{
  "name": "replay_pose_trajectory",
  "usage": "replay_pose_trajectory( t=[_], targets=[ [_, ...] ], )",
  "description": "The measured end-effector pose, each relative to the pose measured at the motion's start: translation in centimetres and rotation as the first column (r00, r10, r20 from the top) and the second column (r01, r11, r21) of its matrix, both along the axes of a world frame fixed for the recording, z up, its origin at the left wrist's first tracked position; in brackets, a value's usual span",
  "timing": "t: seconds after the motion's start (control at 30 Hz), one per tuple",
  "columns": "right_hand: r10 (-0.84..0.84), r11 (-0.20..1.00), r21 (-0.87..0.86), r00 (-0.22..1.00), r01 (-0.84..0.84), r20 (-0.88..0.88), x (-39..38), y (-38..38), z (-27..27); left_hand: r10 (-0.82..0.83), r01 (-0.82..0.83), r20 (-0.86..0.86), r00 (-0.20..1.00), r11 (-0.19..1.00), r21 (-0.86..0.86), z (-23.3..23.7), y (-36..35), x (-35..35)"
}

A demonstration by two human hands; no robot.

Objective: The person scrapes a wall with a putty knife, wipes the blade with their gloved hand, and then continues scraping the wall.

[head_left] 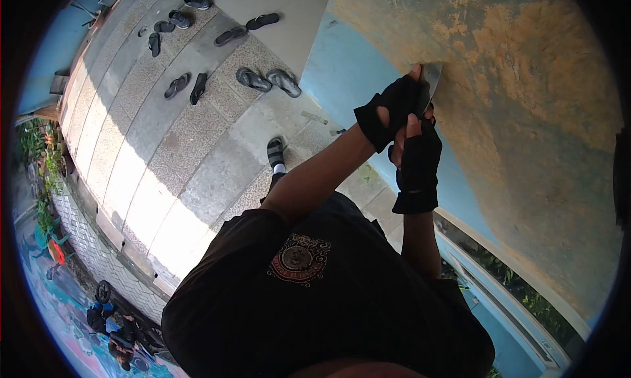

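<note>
Currently both hands are raised to a wall (526,115) and both wear black fingerless gloves of soft knit fabric, with the bare fingertips showing. The left hand (394,112) is clenched round a scraper (432,76). Only the flat, dull-grey metal blade shows, standing out above the knuckles, and the handle is hidden inside the fist. The right hand (419,164) is curled closed directly beneath and touches the left glove. Whether it also wraps the handle cannot be told. The blade edge lies against the wall just where the smooth blue paint (348,69) meets a rough, mottled patch of orange-brown bare surface, so the scraper sits above and slightly outward of both hands. Both forearms are bare and run down to a black short-sleeved shirt (315,312) with a round printed emblem (300,260) on the chest. Below, the floor (197,148) is made of square speckled tiles in grey and beige bands, partly sunlit. Several dark sandals (266,81) lie scattered on it, well apart from the hands, and one sandalled foot (275,152) shows near the left elbow. Green plants (43,148) edge the far left.
</note>
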State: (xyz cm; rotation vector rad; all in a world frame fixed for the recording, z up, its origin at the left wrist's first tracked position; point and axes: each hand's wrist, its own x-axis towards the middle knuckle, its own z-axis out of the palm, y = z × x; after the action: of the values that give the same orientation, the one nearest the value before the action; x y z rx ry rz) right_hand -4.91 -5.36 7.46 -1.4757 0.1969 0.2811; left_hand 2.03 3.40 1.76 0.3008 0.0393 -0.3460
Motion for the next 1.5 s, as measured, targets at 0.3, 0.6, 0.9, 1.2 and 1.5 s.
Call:
replay_pose_trajectory(
  t=[0.3, 0.6, 0.9, 1.2, 1.5],
  targets=[
    [0.035, 0.989, -0.144, 0.999, -0.030, 0.037, 0.4, -0.4, -1.5, -0.007, 0.007, -0.021, 1.000, 1.000, 0.019, 0.3, 0.4, 0.2],
    [0.047, 0.964, -0.264, 0.998, -0.033, 0.047, 0.4, 1.6, 0.1, -0.034, 0.036, 0.025, 0.999, 0.996, -0.083, 0.0, 1.2, 0.1],
    [0.049, 0.986, -0.158, 0.999, -0.049, -0.005, 1.1, 1.6, -1.1, 0.029, -0.033, -0.058, 0.998, 0.997, -0.072, -1.7, 2.1, 0.9],
    [0.061, 0.986, -0.152, 0.998, -0.062, -0.008, 1.3, 1.3, -3.1, -0.052, 0.049, -0.052, 0.997, 0.998, -0.048, -2.5, 1.5, 0.4],
    [0.192, 0.981, 0.042, 0.978, -0.189, -0.081, 3.8, 2.6, -3.4, 0.001, 0.010, -0.149, 0.989, 0.997, 0.075, -4.8, 4.0, 1.9]
  ],
)
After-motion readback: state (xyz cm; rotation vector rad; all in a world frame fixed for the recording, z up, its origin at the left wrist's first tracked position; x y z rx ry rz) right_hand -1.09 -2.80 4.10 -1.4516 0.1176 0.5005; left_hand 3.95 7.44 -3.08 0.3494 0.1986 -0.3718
